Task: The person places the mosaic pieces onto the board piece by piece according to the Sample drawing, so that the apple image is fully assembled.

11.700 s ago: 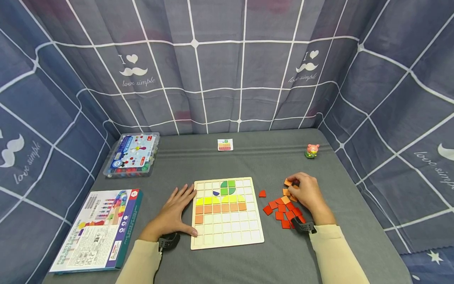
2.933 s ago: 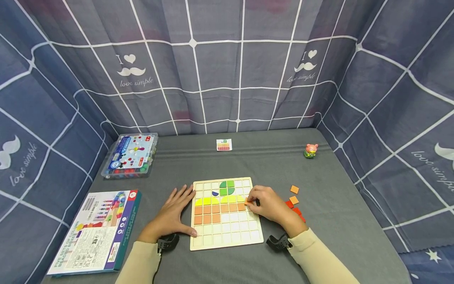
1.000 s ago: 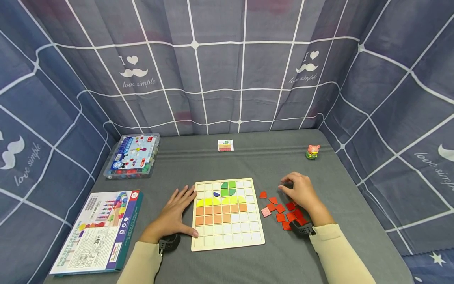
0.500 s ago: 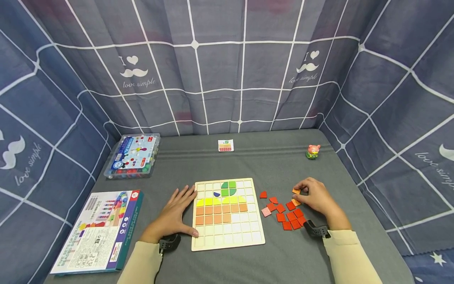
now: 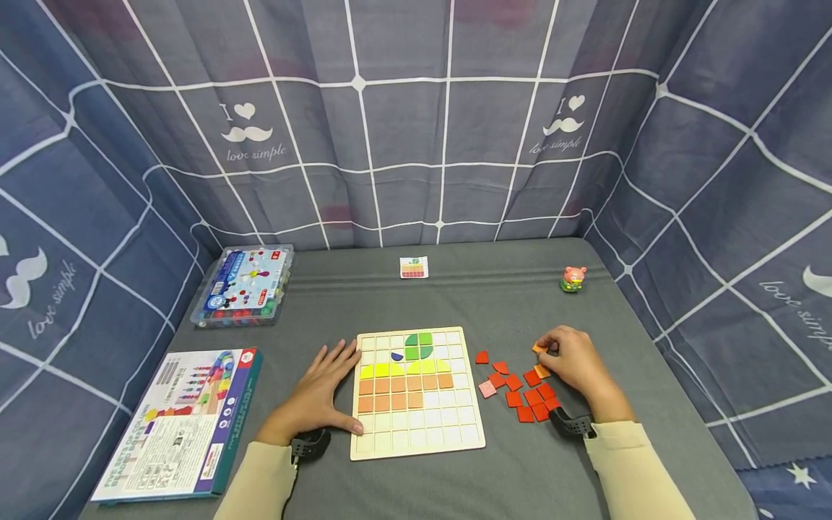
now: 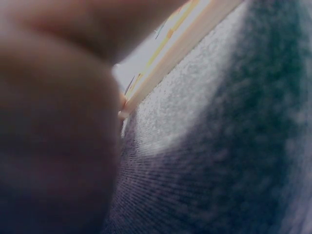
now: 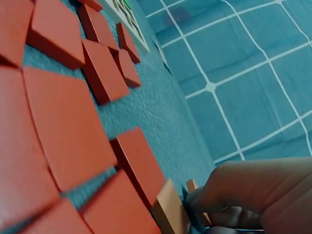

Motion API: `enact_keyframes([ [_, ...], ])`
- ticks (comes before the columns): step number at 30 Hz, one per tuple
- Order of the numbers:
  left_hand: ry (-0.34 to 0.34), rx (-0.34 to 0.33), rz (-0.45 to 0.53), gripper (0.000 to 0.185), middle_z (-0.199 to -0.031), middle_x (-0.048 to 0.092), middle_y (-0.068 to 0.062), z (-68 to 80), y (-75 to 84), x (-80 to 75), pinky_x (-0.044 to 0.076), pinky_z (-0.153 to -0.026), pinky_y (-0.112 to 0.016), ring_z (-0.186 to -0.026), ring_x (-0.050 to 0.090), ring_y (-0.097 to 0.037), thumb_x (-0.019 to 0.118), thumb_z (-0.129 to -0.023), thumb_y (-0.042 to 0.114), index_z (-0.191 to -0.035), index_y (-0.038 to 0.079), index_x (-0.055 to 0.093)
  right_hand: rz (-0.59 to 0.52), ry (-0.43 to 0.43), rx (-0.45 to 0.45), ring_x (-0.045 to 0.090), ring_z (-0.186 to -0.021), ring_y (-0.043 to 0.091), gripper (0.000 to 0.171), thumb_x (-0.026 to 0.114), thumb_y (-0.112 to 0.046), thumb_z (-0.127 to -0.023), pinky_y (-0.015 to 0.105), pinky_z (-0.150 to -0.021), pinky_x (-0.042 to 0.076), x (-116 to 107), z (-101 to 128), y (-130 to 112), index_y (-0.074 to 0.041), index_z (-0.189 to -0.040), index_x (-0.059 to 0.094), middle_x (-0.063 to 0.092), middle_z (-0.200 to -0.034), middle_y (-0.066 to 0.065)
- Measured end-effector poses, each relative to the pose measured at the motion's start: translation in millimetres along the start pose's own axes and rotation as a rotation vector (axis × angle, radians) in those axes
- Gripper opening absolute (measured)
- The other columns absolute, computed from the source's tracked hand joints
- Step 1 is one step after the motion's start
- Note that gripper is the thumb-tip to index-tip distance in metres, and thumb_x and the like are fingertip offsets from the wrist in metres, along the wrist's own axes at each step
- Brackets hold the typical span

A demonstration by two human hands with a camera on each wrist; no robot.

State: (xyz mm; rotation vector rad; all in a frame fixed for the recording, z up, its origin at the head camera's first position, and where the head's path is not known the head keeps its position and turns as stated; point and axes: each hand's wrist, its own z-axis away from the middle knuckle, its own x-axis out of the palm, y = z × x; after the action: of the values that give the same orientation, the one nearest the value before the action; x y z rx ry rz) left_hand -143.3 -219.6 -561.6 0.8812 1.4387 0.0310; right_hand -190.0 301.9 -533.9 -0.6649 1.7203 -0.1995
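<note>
The grey surface carries a wooden grid board, partly filled with green, yellow and orange tiles. The left hand lies flat with fingers spread, touching the board's left edge. Right of the board lies a cluster of red tiles. At its far edge the right hand curls its fingers, pinching a small orange tile just off the surface.
</note>
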Motion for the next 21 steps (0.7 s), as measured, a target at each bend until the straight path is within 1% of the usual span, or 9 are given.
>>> enact_keyframes([
  [3,-0.006,-0.005,0.007,0.142,-0.17,0.029,-0.011,0.1,0.8,-1.0,0.004,-0.125,-0.06,-0.158,0.015,-0.037,0.089,-0.056,0.079,-0.165,0.006,0.036,-0.014,-0.014,-0.01,0.06,-0.08,0.022,0.015,0.084,-0.002,-0.078,0.042,-0.071,0.053,1.6,-2.4,-7.2,-0.005,-0.092,0.079,0.066,-0.089,0.002],
  [6,-0.017,-0.017,0.011,0.143,-0.171,0.027,-0.01,0.1,0.9,-1.7,0.003,-0.126,-0.058,-0.158,0.013,-0.035,0.089,-0.055,0.08,-0.165,0.006,0.035,-0.028,-0.029,-0.04,0.059,-0.08,0.021,0.015,0.084,-0.001,-0.078,0.04,-0.07,0.052,4.6,-5.1,-18.4,-0.006,-0.092,0.079,0.065,-0.089,0.001],
  [9,-0.023,-0.019,0.002,0.143,-0.171,0.027,-0.009,-0.2,-0.9,-0.9,0.002,-0.126,-0.057,-0.159,0.012,-0.035,0.088,-0.056,0.081,-0.166,0.007,0.034,-0.052,-0.027,-0.091,0.06,-0.08,0.019,0.017,0.084,0.001,-0.077,0.039,-0.07,0.053,8.6,-7.9,-31.1,-0.006,-0.091,0.079,0.065,-0.089,0.0],
  [14,-0.018,-0.011,0.001,0.144,-0.172,0.025,-0.01,-0.9,-3.4,1.0,0.002,-0.126,-0.055,-0.159,0.012,-0.034,0.087,-0.055,0.082,-0.166,0.008,0.034,-0.099,-0.035,-0.175,0.062,-0.083,0.017,0.018,0.086,0.001,-0.08,0.038,-0.072,0.056,15.0,-11.5,-54.1,-0.008,-0.094,0.08,0.068,-0.096,-0.002],
  [18,-0.004,0.001,0.002,0.143,-0.171,0.028,-0.012,-0.8,-2.6,1.3,0.004,-0.126,-0.057,-0.158,0.014,-0.037,0.088,-0.055,0.081,-0.165,0.006,0.035,-0.129,-0.047,-0.262,0.066,-0.083,0.016,0.016,0.088,-0.002,-0.083,0.035,-0.071,0.059,25.9,-11.2,-75.6,-0.009,-0.096,0.08,0.068,-0.097,-0.003],
  [21,-0.001,0.001,0.004,0.143,-0.17,0.029,-0.012,-0.7,-2.2,1.6,0.004,-0.126,-0.057,-0.158,0.014,-0.037,0.089,-0.055,0.08,-0.165,0.007,0.035,-0.142,-0.073,-0.356,0.068,-0.082,0.015,0.015,0.088,-0.004,-0.085,0.032,-0.069,0.059,37.9,-9.4,-94.4,-0.009,-0.095,0.079,0.068,-0.097,-0.003],
])
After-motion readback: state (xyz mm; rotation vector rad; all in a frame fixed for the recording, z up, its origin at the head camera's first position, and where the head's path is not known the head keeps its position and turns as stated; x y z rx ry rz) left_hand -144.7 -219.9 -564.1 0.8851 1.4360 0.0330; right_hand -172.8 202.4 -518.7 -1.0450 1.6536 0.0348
